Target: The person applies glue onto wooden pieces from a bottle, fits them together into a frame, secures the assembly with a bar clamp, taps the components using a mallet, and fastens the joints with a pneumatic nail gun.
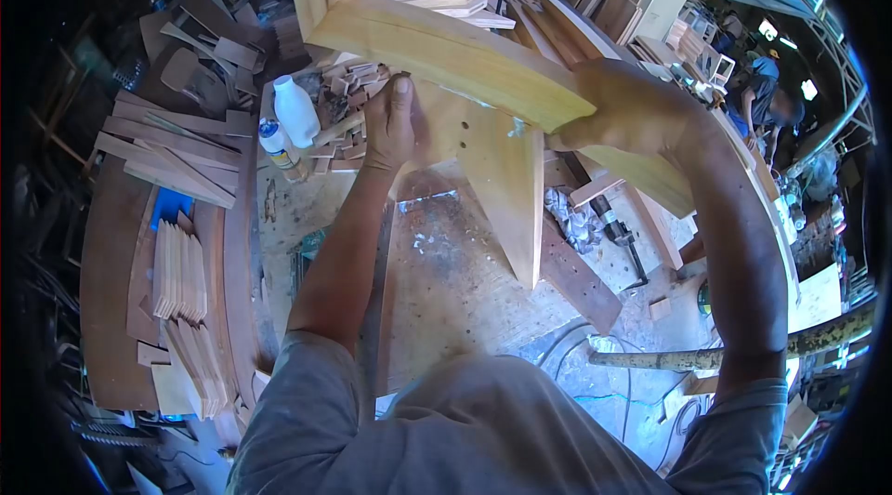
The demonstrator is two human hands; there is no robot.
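Note:
A pale yellow wooden frame (pixel 446 44) is held tilted over the workbench, its joined pieces meeting at angles. One piece, a tapered board (pixel 506 188) with two dark holes near its top, points down toward my body. White glue-like smears show along the joints. My left hand (pixel 392 121) is closed on the frame's left edge below the long rail, thumb up, with its fingers partly hidden. My right hand (pixel 618 105) wraps round the rail's right end, its fingertips mostly behind the wood.
A scarred workbench (pixel 446 290) lies beneath. Left stand a white bottle (pixel 295 111), a smaller labelled bottle (pixel 277 144) and wood offcuts (pixel 344 114). A power tool (pixel 615 230) lies right, beside crumpled plastic (pixel 574 219). Stacked boards surround the bench. Another person (pixel 767 95) bends over at far right.

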